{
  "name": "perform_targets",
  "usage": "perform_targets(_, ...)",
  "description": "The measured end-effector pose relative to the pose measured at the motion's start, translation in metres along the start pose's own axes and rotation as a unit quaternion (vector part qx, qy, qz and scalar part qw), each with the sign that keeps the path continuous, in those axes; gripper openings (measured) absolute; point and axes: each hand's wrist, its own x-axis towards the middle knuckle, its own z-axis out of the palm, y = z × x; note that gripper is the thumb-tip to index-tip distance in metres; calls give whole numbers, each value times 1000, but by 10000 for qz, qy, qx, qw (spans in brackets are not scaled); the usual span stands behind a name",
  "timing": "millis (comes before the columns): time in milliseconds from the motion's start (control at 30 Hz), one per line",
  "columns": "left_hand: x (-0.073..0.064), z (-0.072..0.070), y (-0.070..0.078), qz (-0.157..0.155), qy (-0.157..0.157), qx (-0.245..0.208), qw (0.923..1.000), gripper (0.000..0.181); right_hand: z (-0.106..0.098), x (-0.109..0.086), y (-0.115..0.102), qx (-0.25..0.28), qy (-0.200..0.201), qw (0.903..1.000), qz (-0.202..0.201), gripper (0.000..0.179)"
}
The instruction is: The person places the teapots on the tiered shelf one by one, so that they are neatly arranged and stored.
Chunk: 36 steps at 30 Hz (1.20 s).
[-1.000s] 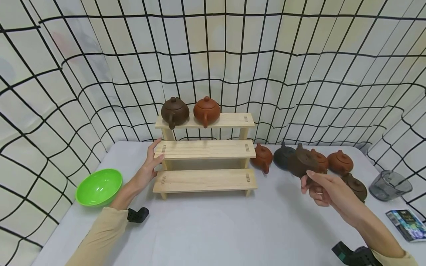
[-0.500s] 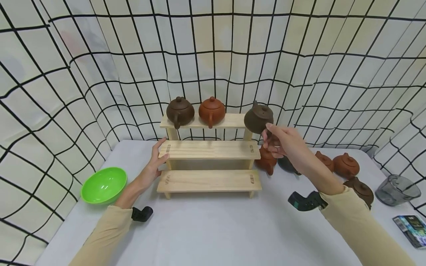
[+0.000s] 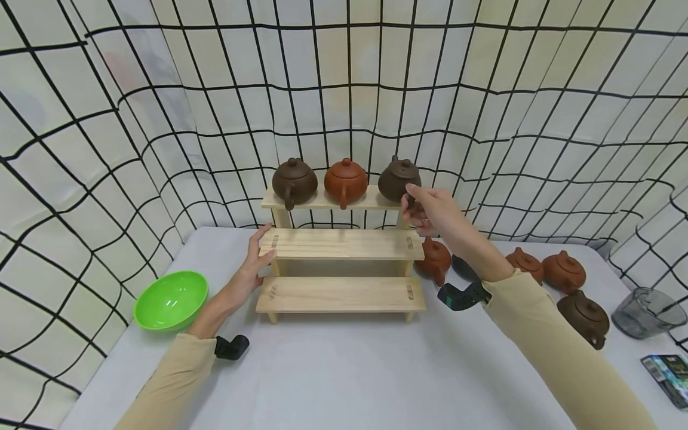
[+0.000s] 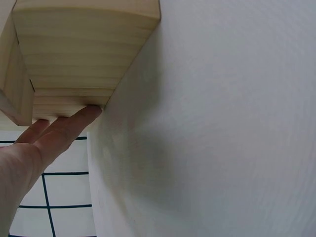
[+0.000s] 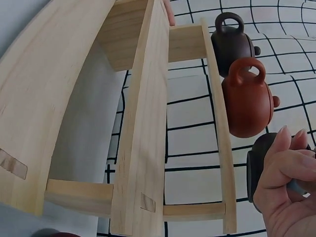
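Observation:
A dark brown teapot (image 3: pixel 399 178) is at the right end of the top shelf of a wooden three-tier stand (image 3: pixel 344 243). My right hand (image 3: pixel 432 212) pinches its handle; in the right wrist view the fingers (image 5: pixel 284 173) cover much of the pot. Left of it on the same shelf sit a red-brown teapot (image 3: pixel 346 181) and another dark brown teapot (image 3: pixel 294 181), handles facing me. My left hand (image 3: pixel 247 275) holds the left end of the middle shelf, thumb at the front edge and index finger toward the back. The left wrist view shows its fingers (image 4: pixel 64 131) against the wood.
Right of the stand are a reddish teapot (image 3: pixel 433 260), a partly hidden black teapot (image 3: pixel 463 267), two orange-brown teapots (image 3: pixel 563 272) and a brown teapot (image 3: pixel 584 316). A grey glass (image 3: pixel 647 313) and a small printed box (image 3: pixel 669 376) lie beyond. A green bowl (image 3: pixel 171 300) stands left; black netting surrounds the table.
My right hand has carried the dark brown teapot from the group at right up and left to the top shelf. My left hand has stayed on the stand; the view has shifted slightly.

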Motion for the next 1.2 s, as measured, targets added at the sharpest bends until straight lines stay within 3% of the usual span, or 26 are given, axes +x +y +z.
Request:
perform_targets(333, 0, 2, 1, 27, -15, -8, 10000, 70, 4, 11, 3, 147, -30, 9998, 133, 41)
perform_targets(933, -1, 3, 1, 45, -3, 31, 10000, 70, 8, 19, 4, -101, -264, 9994, 221, 45)
perform_targets(1200, 0, 2, 0, 62, 31, 58, 10000, 71, 10, 20, 5, -70, -366, 9993, 71, 48)
